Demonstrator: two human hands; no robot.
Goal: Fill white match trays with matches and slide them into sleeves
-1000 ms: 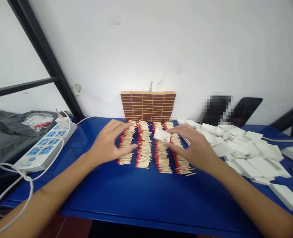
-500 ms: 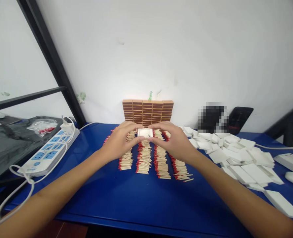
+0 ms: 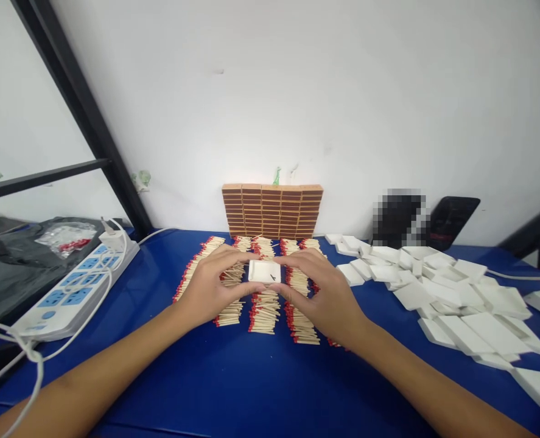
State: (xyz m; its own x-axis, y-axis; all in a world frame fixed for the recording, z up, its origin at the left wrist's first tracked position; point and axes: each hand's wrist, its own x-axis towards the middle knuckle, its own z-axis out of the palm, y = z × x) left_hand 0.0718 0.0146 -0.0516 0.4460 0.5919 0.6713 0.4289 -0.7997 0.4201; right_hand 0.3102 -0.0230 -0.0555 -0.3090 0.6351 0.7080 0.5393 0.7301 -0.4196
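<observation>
Between my two hands is a small white matchbox tray [image 3: 261,272], its open side facing me, with a small dark mark near its right end. My left hand [image 3: 217,283] pinches the tray's left end between thumb and fingers. On the right end, my right hand [image 3: 322,289] grips it the same way. Under and around the hands lie several rows of red-tipped matches [image 3: 263,313] on the blue table [image 3: 233,377]. Behind them, against the wall, stands a stacked block of brown matchboxes [image 3: 272,212].
To the right spreads a loose pile of white matchbox trays [image 3: 452,292]. Behind the pile a dark phone [image 3: 455,220] leans on the wall, beside a blurred-out object. On the left lie a white power strip [image 3: 75,286] with cords and a dark plastic bag [image 3: 5,274].
Both hands have come down and nearer with the tray, which is now tilted so its inside shows more. The camera view has shifted slightly.
</observation>
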